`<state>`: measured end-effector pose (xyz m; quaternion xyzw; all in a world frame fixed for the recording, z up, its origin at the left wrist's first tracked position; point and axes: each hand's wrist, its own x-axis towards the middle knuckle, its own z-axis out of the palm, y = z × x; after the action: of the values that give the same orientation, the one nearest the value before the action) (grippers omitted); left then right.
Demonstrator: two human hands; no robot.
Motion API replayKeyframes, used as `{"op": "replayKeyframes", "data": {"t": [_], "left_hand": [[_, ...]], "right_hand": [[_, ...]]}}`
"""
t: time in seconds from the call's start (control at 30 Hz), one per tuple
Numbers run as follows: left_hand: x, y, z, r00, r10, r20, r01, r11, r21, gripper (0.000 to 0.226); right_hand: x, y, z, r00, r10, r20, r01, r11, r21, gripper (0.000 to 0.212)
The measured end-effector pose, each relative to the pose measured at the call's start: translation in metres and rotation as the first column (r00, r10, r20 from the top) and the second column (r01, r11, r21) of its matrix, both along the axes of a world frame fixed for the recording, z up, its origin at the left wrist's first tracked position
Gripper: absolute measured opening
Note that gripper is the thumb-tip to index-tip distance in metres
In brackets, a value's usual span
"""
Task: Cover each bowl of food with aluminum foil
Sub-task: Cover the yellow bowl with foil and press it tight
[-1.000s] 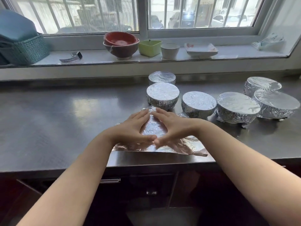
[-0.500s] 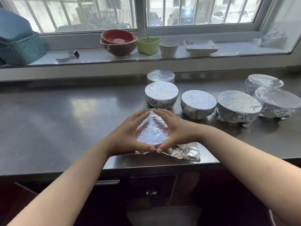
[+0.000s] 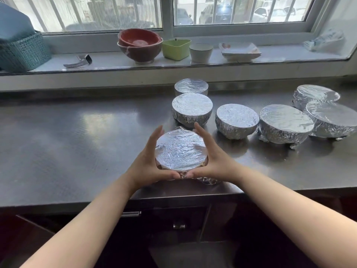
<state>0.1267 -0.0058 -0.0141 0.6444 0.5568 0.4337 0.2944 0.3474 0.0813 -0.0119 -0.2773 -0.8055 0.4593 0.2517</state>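
The foil-covered bowl (image 3: 181, 151) was cupped at the bench's (image 3: 77, 144) near edge by both hands, left (image 3: 148, 163) and right (image 3: 212, 159), fingers curled around it. The foil was judged thin and easily torn, best pressed beneath the rim.

One head-worn view, forward and down, close over the counter (image 3: 77, 144), window (image 3: 166, 14) beyond.

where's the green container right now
In the head view, the green container sits on the windowsill, centre, between the stacked red bowls and a white cup.
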Motion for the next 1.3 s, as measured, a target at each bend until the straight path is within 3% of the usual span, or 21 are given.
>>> {"op": "replayKeyframes", "data": {"t": [0.2, 0.37, 0.6, 1.13, 1.23, 1.3], "left_hand": [[0.004, 0.0, -0.015, 0.988, -0.016, 0.156, 0.023, 0.999, -0.043, 0.138], [0.004, -0.002, -0.018, 0.975, -0.006, 0.222, 0.025, 0.996, -0.085, 0.143], [0.001, -0.002, -0.014, 0.979, -0.041, 0.198, 0.068, 0.989, -0.133, 0.142], [0.011, -0.005, -0.01, 0.971, 0.077, 0.228, -0.022, 0.972, -0.235, 0.133], [0.011, -0.005, -0.011, 0.976, 0.094, 0.199, -0.039, 0.963, -0.267, 0.129], [0.008, -0.006, -0.013, 0.985, 0.101, 0.143, -0.056, 0.956, -0.288, 0.129]], "right_hand": [[-0.001, -0.003, -0.018, 0.991, -0.001, -0.133, -0.029, 0.976, -0.217, 0.136], [0.0, -0.003, -0.027, 0.982, 0.035, -0.185, -0.08, 0.967, -0.24, 0.132], [0.001, 0.001, -0.026, 0.989, 0.049, -0.138, -0.087, 0.954, -0.286, 0.136], [0.004, -0.001, -0.021, 0.999, 0.012, -0.042, -0.024, 0.951, -0.307, 0.132], [0.006, -0.001, -0.021, 0.999, 0.032, 0.034, -0.021, 0.953, -0.302, 0.135], [0.007, 0.0, -0.016, 0.992, 0.022, 0.126, 0.005, 0.979, -0.204, 0.142]]}}
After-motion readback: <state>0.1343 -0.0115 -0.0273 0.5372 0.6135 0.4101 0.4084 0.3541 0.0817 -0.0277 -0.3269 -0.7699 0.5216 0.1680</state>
